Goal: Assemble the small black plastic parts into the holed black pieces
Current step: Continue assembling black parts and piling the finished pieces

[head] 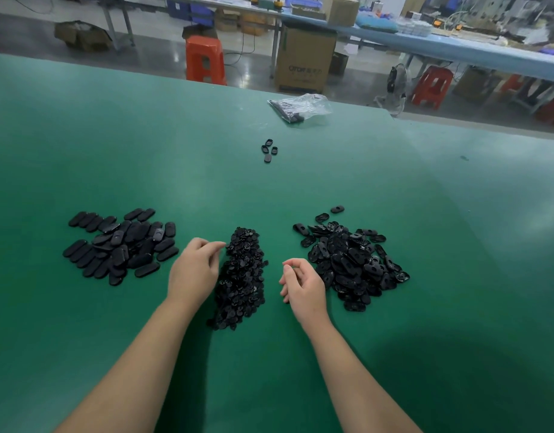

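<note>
Three heaps of black plastic lie on the green counter (300,189). In the middle is a long, narrow heap of small black plastic parts (242,278), far too many and too tangled to count. To its right lies a heap of holed black pieces (350,260), oval with a hole through each; several dozen at least, overlapping so that no exact count is possible, with two strays (329,213) lying just beyond its far edge. To the left of the middle heap is a third heap of oval black pieces (122,245), a few dozen, mostly showing smooth rounded backs.

The left hand (196,267) hovers at the left edge of the small parts, fingers loosely curled and half open, the forefinger reaching to the heap's upper left corner; it seems to hold nothing. The right hand (300,284) sits between the small parts and the holed pieces, fingers curled inward with thumb and forefinger close together; whether anything is pinched there cannot be made out.

Farther out on the counter lie four loose oval pieces (269,150) in a small cluster, and beyond them a crumpled clear plastic bag (300,107) with dark contents. Past the counter's edge stand two orange stools (205,59), a cardboard box (304,60) and a long blue workbench (441,48).
</note>
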Motion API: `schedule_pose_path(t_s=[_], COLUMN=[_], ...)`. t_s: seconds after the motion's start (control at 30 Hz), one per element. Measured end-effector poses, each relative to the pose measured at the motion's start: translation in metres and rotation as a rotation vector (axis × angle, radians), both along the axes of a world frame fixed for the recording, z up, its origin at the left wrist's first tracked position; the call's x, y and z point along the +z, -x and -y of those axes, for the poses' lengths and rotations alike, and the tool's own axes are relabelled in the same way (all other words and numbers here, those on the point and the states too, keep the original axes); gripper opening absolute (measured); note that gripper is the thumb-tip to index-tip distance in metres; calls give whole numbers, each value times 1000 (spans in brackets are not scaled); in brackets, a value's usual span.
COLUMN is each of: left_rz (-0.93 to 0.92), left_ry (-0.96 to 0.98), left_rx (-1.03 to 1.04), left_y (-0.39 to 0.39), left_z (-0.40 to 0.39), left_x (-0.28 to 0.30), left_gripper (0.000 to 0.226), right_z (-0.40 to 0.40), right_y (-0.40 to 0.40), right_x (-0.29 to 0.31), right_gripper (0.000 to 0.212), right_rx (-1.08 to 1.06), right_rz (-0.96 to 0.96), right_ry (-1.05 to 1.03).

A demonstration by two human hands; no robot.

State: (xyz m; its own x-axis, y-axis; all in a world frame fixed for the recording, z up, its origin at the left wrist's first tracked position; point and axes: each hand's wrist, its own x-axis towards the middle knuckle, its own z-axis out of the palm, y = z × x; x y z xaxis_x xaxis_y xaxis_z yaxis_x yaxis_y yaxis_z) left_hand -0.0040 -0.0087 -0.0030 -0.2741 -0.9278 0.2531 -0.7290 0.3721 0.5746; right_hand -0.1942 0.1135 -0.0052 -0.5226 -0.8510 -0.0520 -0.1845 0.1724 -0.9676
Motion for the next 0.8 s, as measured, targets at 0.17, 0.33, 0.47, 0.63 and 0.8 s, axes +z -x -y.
schedule_pose_path(t_s=[0.17,0.33,0.47,0.63,0.8], left_rz=[68,104,89,-8,91], left_ry=[-52,-11,-38,-27,70], left_rx=[25,36,14,52,-86], left_y=[9,13,9,6,7], left_z=[8,10,9,1,-4], left_x=[-15,-16,-18,-17,-15], left_gripper=[31,30,34,35,39], right_z=[0,1,1,1,2], right_y=[0,1,1,1,1], right_x=[-2,-3,-4,-4,-4], right_gripper=[12,12,13,13,13], right_rx=[6,11,9,9,11], right_rz=[-17,-20,-27,-33,-35], right_ry=[-4,-8,-5,-10,-15])
